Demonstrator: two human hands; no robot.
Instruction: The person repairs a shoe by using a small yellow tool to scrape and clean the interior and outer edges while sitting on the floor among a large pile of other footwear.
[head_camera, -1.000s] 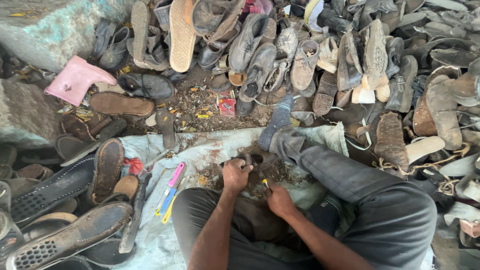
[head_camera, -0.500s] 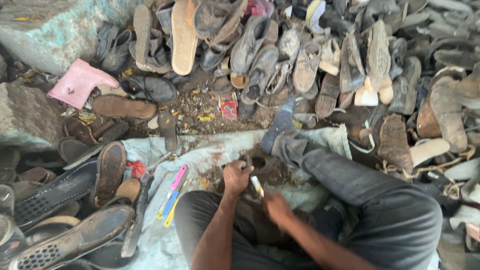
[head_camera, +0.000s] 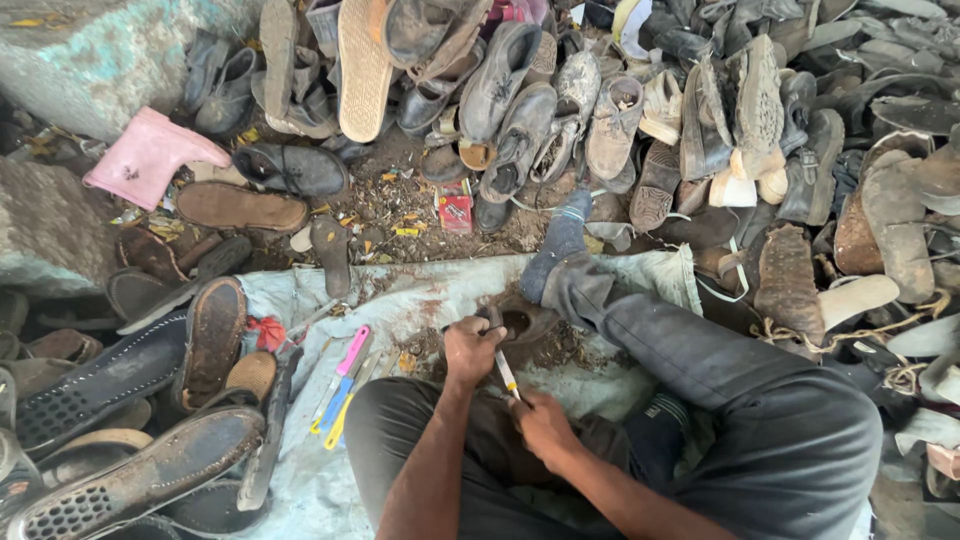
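Note:
I sit on a pale cloth (head_camera: 420, 290) with a worn brown shoe (head_camera: 525, 322) in front of me, beside my outstretched leg in dark trousers. My left hand (head_camera: 470, 350) presses down on the shoe's near edge and holds it still. My right hand (head_camera: 540, 422) is closed around a thin tool with a pale handle (head_camera: 506, 374), its tip angled up toward the shoe. Scraps and dirt lie around the shoe on the cloth.
A pink, blue and yellow group of small tools (head_camera: 340, 385) lies on the cloth to the left. Soles and sandals (head_camera: 150, 400) are stacked at the left. A heap of old shoes (head_camera: 620, 110) fills the back and right. A pink boot (head_camera: 150, 155) leans on a stone block.
My right hand has drawn back toward my body with the tool, which now points up at the shoe. The left hand stays on the shoe.

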